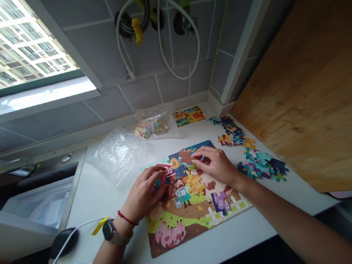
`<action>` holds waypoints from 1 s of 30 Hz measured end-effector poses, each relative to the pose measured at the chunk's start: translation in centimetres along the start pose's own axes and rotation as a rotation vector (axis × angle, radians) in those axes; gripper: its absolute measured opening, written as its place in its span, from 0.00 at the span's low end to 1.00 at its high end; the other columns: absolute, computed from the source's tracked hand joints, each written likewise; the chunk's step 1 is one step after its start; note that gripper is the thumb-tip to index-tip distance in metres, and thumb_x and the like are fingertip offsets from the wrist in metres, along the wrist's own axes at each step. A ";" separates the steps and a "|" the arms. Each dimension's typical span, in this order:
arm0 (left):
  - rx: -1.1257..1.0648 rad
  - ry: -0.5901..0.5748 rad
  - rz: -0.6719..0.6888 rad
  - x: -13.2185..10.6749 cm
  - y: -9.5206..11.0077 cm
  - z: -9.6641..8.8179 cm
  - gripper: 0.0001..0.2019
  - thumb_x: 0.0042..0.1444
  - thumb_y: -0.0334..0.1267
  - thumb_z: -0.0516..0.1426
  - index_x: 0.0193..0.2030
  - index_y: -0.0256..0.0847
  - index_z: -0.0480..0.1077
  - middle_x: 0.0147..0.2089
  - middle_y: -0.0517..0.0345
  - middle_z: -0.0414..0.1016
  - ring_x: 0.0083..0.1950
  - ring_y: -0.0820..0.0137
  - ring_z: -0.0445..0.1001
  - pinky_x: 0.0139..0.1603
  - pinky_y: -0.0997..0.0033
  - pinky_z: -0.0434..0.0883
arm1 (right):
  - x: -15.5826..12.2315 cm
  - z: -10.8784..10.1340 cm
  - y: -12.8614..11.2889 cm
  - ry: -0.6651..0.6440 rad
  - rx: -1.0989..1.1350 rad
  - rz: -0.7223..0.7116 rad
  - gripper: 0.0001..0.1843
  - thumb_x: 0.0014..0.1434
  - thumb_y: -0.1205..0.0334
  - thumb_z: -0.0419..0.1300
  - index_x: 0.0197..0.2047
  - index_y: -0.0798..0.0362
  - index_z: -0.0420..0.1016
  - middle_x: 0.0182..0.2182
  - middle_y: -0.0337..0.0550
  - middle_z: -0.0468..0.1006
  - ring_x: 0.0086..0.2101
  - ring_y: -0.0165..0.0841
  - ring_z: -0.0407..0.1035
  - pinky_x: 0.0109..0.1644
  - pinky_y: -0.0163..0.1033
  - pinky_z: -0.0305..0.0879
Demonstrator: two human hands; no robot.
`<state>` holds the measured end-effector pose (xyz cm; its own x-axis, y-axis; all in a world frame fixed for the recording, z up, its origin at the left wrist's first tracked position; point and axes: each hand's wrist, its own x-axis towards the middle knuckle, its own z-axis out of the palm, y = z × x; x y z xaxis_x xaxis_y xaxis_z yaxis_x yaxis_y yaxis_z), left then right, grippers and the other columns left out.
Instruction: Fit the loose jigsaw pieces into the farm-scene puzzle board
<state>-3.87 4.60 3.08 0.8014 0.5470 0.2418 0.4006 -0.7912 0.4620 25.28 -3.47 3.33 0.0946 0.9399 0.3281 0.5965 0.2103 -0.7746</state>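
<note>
I have the jigsaw puzzle [190,221] at the lower centre of the frame, flat on the desk [208,248]; the right hand [216,161] has its fingers [200,153] pinching a brown piece [185,157] over its upper part. The left hand [145,190] curls over its left side; I cannot tell whether it grips anything.
</note>
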 end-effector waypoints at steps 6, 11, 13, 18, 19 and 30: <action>-0.039 0.013 -0.022 -0.1 -0.4 0.1 0.13 0.72 0.35 0.55 0.60 0.47 0.72 0.61 0.47 0.76 0.60 0.59 0.77 0.58 0.55 0.79 | 0.1 -0.1 -0.2 0.001 0.000 -0.021 0.04 0.66 0.63 0.66 0.41 0.50 0.84 0.36 0.43 0.84 0.35 0.34 0.78 0.41 0.40 0.76; -0.051 -0.020 -0.008 0.2 0.0 -0.4 0.14 0.69 0.40 0.60 0.60 0.47 0.72 0.62 0.46 0.75 0.61 0.55 0.75 0.61 0.48 0.77 | 0.1 -0.1 -0.1 0.007 0.019 -0.035 0.04 0.65 0.65 0.67 0.42 0.50 0.85 0.38 0.43 0.85 0.37 0.35 0.79 0.45 0.42 0.76; -0.040 -0.025 -0.001 0.3 0.1 -0.5 0.16 0.67 0.42 0.63 0.59 0.47 0.72 0.63 0.46 0.75 0.62 0.53 0.74 0.61 0.46 0.76 | 0.1 -0.1 -0.1 0.014 0.042 -0.030 0.05 0.65 0.65 0.67 0.43 0.50 0.85 0.38 0.43 0.85 0.39 0.35 0.79 0.47 0.42 0.76; -0.030 -0.001 -0.007 0.0 -0.5 -0.2 0.16 0.69 0.32 0.54 0.60 0.47 0.74 0.63 0.47 0.76 0.62 0.56 0.75 0.61 0.50 0.76 | -0.3 0.4 -0.6 -0.030 0.142 -0.064 0.05 0.66 0.61 0.68 0.42 0.51 0.85 0.37 0.43 0.84 0.38 0.34 0.79 0.45 0.40 0.76; -0.036 0.007 -0.008 -0.1 -0.7 0.0 0.16 0.69 0.31 0.53 0.59 0.47 0.74 0.62 0.47 0.76 0.61 0.57 0.76 0.61 0.51 0.76 | -0.4 0.5 -0.7 -0.080 0.149 -0.090 0.05 0.67 0.60 0.68 0.42 0.51 0.85 0.37 0.44 0.84 0.38 0.34 0.79 0.46 0.40 0.76; -0.064 0.007 0.044 -0.3 -1.4 0.7 0.16 0.71 0.39 0.53 0.62 0.49 0.73 0.65 0.53 0.75 0.65 0.59 0.73 0.65 0.61 0.73 | -1.2 1.7 -0.3 -0.250 0.061 -0.152 0.09 0.69 0.57 0.66 0.40 0.52 0.85 0.36 0.44 0.85 0.37 0.33 0.77 0.46 0.37 0.72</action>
<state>-4.36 5.29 1.75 0.8146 0.5139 0.2690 0.3354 -0.7957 0.5044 23.57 -4.19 2.26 -0.1958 0.9318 0.3056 0.5389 0.3626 -0.7603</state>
